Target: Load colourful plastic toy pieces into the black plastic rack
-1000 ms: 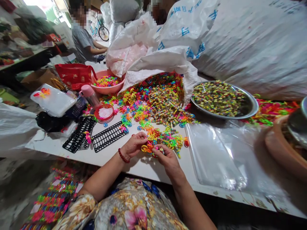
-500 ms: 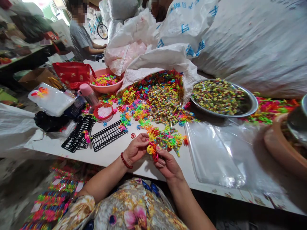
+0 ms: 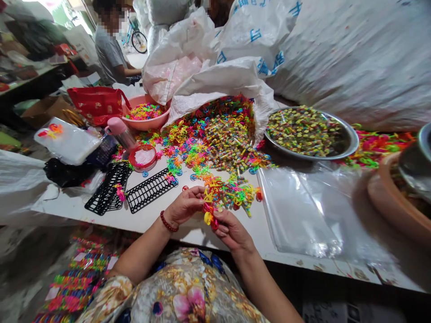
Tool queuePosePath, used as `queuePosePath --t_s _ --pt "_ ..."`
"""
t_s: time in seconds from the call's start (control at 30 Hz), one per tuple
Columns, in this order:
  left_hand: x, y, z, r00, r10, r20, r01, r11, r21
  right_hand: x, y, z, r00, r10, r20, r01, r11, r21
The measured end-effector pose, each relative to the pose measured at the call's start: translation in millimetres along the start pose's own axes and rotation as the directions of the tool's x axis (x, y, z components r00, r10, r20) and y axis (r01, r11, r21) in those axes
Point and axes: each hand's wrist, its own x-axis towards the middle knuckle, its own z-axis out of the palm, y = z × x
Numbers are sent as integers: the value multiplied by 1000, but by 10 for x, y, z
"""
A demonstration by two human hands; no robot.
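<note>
Over the near edge of the table, my left hand (image 3: 186, 204), with a red bead bracelet on the wrist, is closed in a pinch on small plastic pieces. My right hand (image 3: 232, 229) is closed on the same little cluster of small plastic pieces (image 3: 208, 218), coloured yellow, orange, red and pink. Their exact kind is too small to make out. Just beyond my fingers lies a loose heap of bright plastic pieces (image 3: 235, 192). Left of my hands is a black plastic grid rack (image 3: 151, 190), with a second black rack (image 3: 107, 187) beside it.
A white sack (image 3: 215, 80) spills coloured pieces and small wrapped rolls onto the table. A metal basin (image 3: 352, 142) of rolls, clear plastic bags (image 3: 296, 211) and a brown tub (image 3: 380, 184) stand right. Left are a red basket (image 3: 155, 158), a pink-lidded flask (image 3: 117, 128) and a seated person (image 3: 109, 56).
Both hands have come slightly nearer to me and stay close together on the pieces. The whole view has shifted a little.
</note>
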Motion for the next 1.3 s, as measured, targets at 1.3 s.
queuePosePath --t_s 1.3 --pt "-274 39 101 995 -91 27 71 904 422 -98 18 -38 998 56 -26 -58 994 -94"
